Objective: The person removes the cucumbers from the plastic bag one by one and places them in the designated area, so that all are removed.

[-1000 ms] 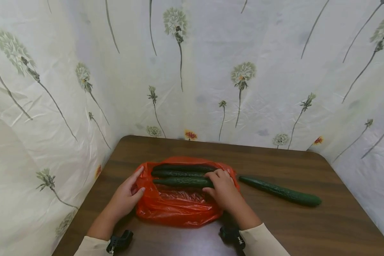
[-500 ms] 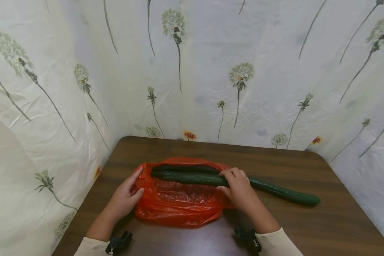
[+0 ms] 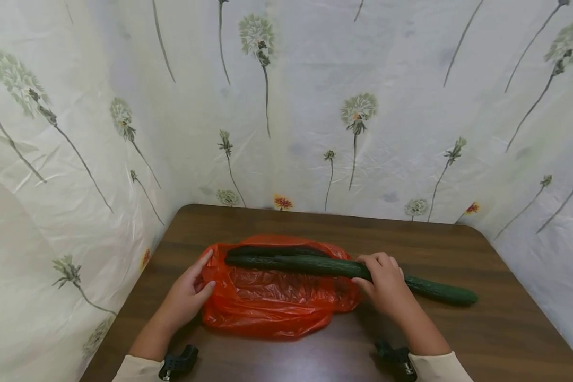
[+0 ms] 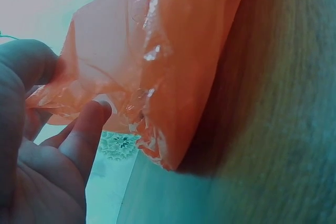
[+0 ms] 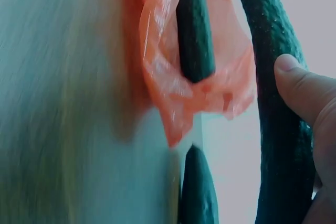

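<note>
My right hand (image 3: 387, 284) grips a long green cucumber (image 3: 320, 266) near its right end. In the right wrist view the thumb lies along this cucumber (image 5: 283, 119), raised beside the bag's mouth. Its left part still lies over the open red plastic bag (image 3: 272, 321). Other cucumbers (image 3: 272, 250) rest inside the bag behind it; how many is partly hidden. On the left, my left hand (image 3: 186, 294) pinches the bag's edge. The left wrist view has thin plastic (image 4: 105, 77) stretched from between the thumb and fingers.
Another cucumber (image 3: 444, 292) lies on the brown wooden table (image 3: 458, 339) right of the bag, partly behind my right hand. A pale curtain (image 3: 296, 106) with dandelion prints stands beyond the table's far and side edges.
My right hand has moved right with the cucumber, sliding it partly out past the bag's right side. The bag's right end has sagged. The left hand keeps its place.
</note>
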`<state>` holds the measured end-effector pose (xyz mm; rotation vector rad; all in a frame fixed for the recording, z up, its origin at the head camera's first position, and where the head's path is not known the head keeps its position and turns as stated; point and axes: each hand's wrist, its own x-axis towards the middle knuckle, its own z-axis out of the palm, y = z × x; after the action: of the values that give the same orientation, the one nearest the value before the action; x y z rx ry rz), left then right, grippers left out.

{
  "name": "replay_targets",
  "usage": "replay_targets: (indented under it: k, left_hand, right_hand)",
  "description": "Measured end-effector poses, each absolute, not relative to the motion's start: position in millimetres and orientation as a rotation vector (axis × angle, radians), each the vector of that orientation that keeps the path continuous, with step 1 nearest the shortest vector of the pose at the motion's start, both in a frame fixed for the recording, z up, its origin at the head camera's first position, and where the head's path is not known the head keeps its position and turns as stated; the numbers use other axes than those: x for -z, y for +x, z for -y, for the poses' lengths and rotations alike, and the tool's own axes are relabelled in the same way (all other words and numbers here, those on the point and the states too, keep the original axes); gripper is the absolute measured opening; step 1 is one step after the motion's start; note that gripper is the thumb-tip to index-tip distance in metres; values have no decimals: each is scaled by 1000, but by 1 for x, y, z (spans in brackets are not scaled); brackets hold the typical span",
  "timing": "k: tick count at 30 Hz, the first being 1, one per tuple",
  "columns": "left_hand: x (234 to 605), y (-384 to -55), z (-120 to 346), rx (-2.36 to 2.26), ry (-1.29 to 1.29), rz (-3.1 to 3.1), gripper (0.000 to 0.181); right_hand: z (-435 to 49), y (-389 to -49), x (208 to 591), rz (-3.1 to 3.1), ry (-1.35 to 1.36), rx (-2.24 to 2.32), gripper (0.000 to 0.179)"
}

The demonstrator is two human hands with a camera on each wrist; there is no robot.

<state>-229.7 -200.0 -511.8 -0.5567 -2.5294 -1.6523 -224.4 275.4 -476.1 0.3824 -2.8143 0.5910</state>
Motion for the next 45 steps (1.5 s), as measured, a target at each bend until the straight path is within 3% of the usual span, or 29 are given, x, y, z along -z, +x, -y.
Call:
replay_targets:
  k: [31, 45]
  left_hand:
    - [509, -235, 201, 1633, -544, 2561, 76]
    - [513, -230, 200, 1659, -545, 2541, 74]
  right_hand:
    - [-390, -192, 500, 2876, 213, -522, 48]
    - [-435, -187, 505, 3022, 124, -509, 58]
